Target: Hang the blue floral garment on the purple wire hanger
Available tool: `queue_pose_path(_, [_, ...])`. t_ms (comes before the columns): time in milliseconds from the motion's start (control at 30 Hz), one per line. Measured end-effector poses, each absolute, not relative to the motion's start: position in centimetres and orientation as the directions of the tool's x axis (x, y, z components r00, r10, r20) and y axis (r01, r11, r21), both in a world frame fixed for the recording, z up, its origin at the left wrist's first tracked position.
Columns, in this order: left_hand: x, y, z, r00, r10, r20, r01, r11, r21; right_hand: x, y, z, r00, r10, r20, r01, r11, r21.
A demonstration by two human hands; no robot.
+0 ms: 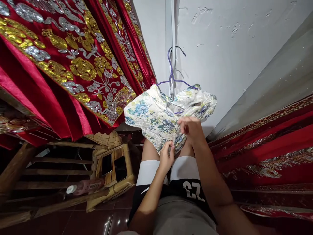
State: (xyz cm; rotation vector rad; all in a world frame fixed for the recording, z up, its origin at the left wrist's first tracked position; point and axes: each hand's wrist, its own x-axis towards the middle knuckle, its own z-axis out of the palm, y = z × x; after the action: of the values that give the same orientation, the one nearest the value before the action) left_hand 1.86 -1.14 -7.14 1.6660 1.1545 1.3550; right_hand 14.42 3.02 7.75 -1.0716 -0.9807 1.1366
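Note:
A white floral garment (156,116) with blue and yellow flowers hangs on a purple wire hanger (172,78) against the white wall. My left hand (167,156) pinches the garment's lower edge, fingers closed on the cloth. My right hand (190,129), a little higher and to the right, also grips the fabric near its front opening with fingers pressed together. Both hands are over my knees, which show below the cloth above black-and-white shorts.
Red satin cloth with gold and silver embroidery (73,65) hangs at the left, and more red embroidered cloth (269,156) lies at the right. A small wooden stool (113,169) and wooden slats stand at the lower left on a dark red tiled floor (93,222).

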Motion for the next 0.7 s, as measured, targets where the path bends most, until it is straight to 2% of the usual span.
queue_pose_path(200, [2.4, -0.3, -8.6, 0.12, 0.923, 0.367, 0.258, -0.386, 0.886, 15.1, 6.4, 13.0, 0.167, 0.965, 0.202, -0.196, 0.234, -0.952])
queue_pose_path(400, [1.2, 0.9, -8.4, 0.173, 0.886, 0.429, 0.274, -0.462, 0.843, 14.9, 5.9, 12.4, 0.144, 0.946, 0.291, -0.181, 0.314, -0.932])
queue_pose_path(500, [-0.1, 2.7, -4.0, 0.087, 0.814, 0.574, 0.271, -0.574, 0.773, 14.8, 5.6, 11.3, 0.105, 0.937, 0.333, -0.141, 0.345, -0.928])
queue_pose_path(600, [-1.1, 5.1, 2.7, -0.019, 0.635, 0.772, 0.312, -0.73, 0.608, 14.8, 5.1, 11.1, 0.103, 0.934, 0.343, -0.098, 0.353, -0.93])
queue_pose_path(700, [-1.2, 7.1, 8.7, 0.174, 0.521, 0.836, 0.408, -0.811, 0.42, 14.8, 4.9, 11.5, 0.098, 0.928, 0.36, -0.062, 0.367, -0.928])
